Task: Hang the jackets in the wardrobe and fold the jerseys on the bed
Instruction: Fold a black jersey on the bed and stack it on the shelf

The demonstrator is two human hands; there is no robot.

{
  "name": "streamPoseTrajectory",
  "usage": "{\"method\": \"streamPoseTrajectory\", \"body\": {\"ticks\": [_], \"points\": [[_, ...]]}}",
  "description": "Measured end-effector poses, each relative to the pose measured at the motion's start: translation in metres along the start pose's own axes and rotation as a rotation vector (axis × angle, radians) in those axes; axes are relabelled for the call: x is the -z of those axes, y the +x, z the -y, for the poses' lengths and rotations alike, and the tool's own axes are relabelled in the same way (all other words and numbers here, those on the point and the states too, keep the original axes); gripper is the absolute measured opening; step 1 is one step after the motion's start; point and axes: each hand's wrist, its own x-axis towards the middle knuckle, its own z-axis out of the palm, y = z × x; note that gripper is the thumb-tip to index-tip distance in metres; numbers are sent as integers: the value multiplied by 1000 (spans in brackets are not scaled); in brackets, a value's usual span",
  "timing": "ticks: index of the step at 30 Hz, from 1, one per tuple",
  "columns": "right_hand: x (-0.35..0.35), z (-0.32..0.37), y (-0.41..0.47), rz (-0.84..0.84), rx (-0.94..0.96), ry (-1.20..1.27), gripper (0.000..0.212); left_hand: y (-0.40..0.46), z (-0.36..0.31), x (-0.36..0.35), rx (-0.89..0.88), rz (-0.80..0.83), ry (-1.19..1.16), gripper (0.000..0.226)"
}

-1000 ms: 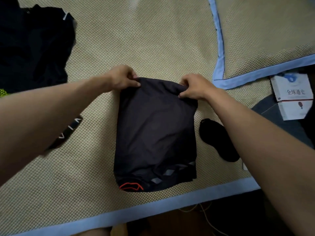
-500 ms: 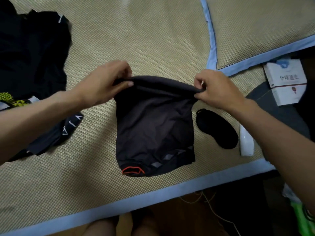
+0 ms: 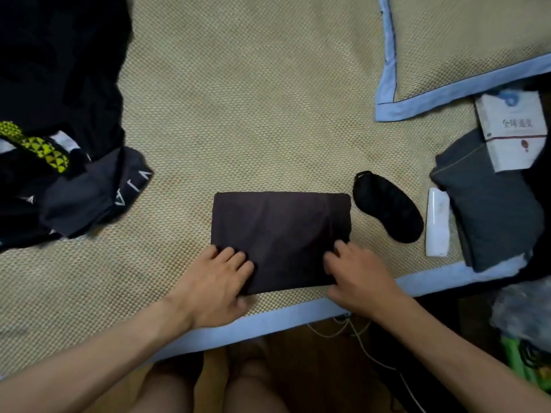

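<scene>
Folded dark jersey lies flat beside the sleep mask. Left hand and right hand press its near corners, fingers straight, gripping nothing.

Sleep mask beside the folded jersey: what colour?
Plain black, no pattern; the sleep mask shows best in the head view.

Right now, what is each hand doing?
Left hand: open, fingers resting on the folded jersey.
Right hand: open, fingers pressing the jersey.
</scene>
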Motion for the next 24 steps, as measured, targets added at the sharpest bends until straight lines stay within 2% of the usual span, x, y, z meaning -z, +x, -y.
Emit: {"method": "streamPoseTrajectory", "body": {"ticks": [2, 3, 4, 6, 9, 12, 15, 19, 22, 24], "points": [[12, 28, 12, -332, -11, 100, 21, 17, -12, 7, 82, -116, -41, 45], [12, 40, 24, -457, -4, 160, 26, 30, -14, 8, 119, -144, -38, 53], [10, 50, 40, -507, 1, 232, 36, 46, -14, 6, 160, -144, -46, 61], [-6, 61, 70, -423, -18, 354, 54, 74, -13, -4, 225, -95, -59, 67], [-32, 52, 95, -372, -96, 325, 59, 88, 0, -32, 288, -119, -22, 66], [-49, 15, 90, -391, -230, 234, 65, 74, 20, -39, 350, -183, -18, 70], [-62, -34, 73, -369, -398, 242, 79, 55, 43, -43, 436, -180, 64, 77], [-67, -59, 60, -288, -380, 234, 88, 37, 62, -41, 553, -98, 64, 90], [-51, -46, 62, -372, -407, 389, 85, 31, 60, -26, 568, -63, 1, 94], [-44, -29, 59, -425, -512, 551, 82, 32, 42, -10, 661, -125, -138, 97]]}}
